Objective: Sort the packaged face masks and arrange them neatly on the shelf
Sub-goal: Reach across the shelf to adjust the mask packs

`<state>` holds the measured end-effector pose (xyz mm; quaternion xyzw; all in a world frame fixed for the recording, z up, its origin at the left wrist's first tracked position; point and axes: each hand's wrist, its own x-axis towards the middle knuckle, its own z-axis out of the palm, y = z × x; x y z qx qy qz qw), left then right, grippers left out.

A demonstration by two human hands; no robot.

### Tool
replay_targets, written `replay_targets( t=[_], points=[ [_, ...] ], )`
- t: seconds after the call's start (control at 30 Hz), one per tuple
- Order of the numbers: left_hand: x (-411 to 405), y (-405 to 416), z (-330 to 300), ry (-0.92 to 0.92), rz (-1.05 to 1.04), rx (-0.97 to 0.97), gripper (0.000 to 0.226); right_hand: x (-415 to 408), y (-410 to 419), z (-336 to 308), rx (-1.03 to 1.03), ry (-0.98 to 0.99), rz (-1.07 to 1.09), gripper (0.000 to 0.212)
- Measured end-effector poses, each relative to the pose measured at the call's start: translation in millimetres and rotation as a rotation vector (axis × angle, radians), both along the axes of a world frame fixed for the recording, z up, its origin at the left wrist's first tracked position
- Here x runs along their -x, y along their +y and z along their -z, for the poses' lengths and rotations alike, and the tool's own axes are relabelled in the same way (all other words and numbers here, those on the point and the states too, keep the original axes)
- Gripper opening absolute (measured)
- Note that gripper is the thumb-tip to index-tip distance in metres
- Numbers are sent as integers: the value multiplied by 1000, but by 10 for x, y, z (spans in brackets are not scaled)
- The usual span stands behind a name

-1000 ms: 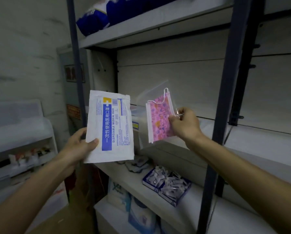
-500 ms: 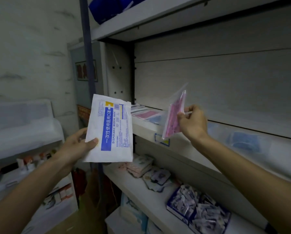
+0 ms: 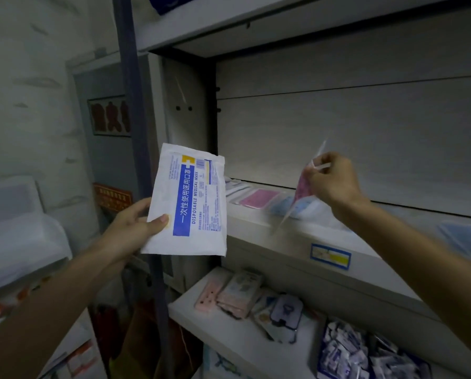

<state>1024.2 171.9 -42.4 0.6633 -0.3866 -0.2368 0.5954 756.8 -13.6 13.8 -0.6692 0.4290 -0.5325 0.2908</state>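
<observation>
Your right hand point(image 3: 331, 181) pinches the clear-bagged pink patterned mask point(image 3: 299, 192) above the grey shelf point(image 3: 289, 236), placing it. Your left hand point(image 3: 130, 231) grips the white-and-blue paper mask packet point(image 3: 189, 201). Lay it flat beside the pink packet point(image 3: 259, 197).

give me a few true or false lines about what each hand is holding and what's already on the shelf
1. The left hand holds a white packet printed with a blue band. True.
2. The right hand is empty. False: it pinches a pink mask in a clear bag by its upper end.
3. A pink mask packet already lies flat on the middle shelf. True.
4. The white packet lies on the shelf. False: it is held upright in the air, left of the shelf.
5. A blue and yellow label is on the shelf's front edge. True.
</observation>
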Motion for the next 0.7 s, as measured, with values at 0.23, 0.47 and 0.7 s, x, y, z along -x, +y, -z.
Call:
replay_targets(
  t=[0.23,0.47,0.7],
  points=[
    [-535,-407,-71,35,153,44,33,-557,-20,-4,-32,-12,14,17],
    [-760,-906,-212,-25,252,51,36,-836,-240,10,-50,-12,70,16],
    [-1077,-1376,-364,-35,294,53,39,-1163,-710,-6,-79,-90,74,13]
  ],
)
